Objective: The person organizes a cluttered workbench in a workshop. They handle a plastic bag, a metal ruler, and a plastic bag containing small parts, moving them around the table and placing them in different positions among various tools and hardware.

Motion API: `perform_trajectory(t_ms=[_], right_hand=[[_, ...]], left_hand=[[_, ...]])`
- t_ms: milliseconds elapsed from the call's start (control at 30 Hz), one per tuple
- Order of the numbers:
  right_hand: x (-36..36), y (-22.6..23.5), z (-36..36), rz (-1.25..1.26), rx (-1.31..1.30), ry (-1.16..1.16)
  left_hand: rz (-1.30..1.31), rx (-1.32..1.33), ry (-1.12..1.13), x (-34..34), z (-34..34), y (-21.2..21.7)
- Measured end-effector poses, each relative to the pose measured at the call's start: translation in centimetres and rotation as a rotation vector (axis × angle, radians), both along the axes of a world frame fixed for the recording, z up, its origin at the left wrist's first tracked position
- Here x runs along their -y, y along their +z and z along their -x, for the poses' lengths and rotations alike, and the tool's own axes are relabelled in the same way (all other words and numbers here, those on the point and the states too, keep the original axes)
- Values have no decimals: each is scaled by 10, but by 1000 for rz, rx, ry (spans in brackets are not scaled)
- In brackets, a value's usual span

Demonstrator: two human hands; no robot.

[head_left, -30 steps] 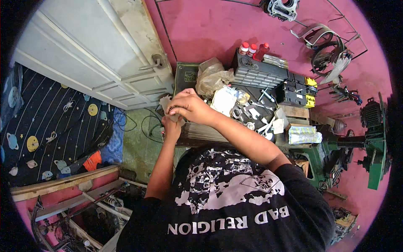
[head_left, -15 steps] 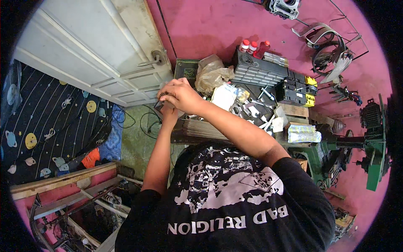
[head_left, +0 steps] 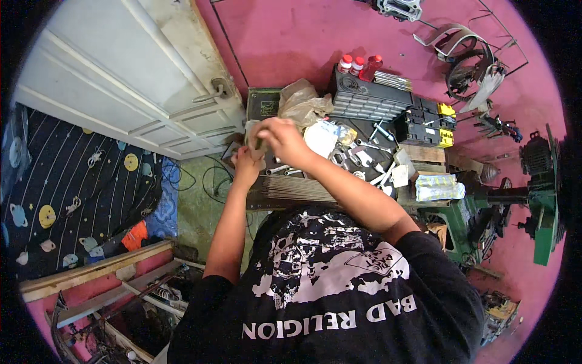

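Observation:
My left hand (head_left: 246, 166) is closed at the left end of the workbench, its fingers pointing up. Just right of it and a little higher, my right hand (head_left: 284, 143) bends down with its fingers drawn together. A pale, thin piece (head_left: 253, 141) shows between the two hands; its kind is too blurred to tell, and the fingers partly cover it. Behind the hands lies a crumpled, translucent tan plastic bag (head_left: 303, 104). Several wrenches and sockets (head_left: 357, 159) lie to the right of my right hand.
A grey drawer cabinet (head_left: 371, 102) carries red-capped bottles (head_left: 345, 64). Black and yellow cases (head_left: 418, 127) stand beside it. A white door (head_left: 121, 73) stands close on the left. At the far right is a green machine (head_left: 542, 212). Cables (head_left: 215, 182) lie on the floor.
My right hand has shifted right and come off the top of my left hand. A pale piece now shows between them. The view has turned slightly.

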State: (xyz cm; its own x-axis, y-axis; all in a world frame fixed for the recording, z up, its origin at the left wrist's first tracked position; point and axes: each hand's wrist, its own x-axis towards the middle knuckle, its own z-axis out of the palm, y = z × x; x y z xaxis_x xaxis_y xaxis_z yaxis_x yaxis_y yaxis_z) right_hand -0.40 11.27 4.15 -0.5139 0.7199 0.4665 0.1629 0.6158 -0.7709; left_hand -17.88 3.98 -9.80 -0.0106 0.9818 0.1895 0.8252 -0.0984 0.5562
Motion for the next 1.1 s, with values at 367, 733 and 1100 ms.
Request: perform_trajectory(t_ms=[367, 733, 1100], right_hand=[[17, -116, -229, 530, 173, -620], [52, -158, -289, 848, -38, -406], [35, -175, -292, 399, 606, -357]], left_hand=[[138, -303, -432, -12, -109, -4], [170, -493, -499, -9, -142, -38], [68, -587, -443, -38, -133, -43]])
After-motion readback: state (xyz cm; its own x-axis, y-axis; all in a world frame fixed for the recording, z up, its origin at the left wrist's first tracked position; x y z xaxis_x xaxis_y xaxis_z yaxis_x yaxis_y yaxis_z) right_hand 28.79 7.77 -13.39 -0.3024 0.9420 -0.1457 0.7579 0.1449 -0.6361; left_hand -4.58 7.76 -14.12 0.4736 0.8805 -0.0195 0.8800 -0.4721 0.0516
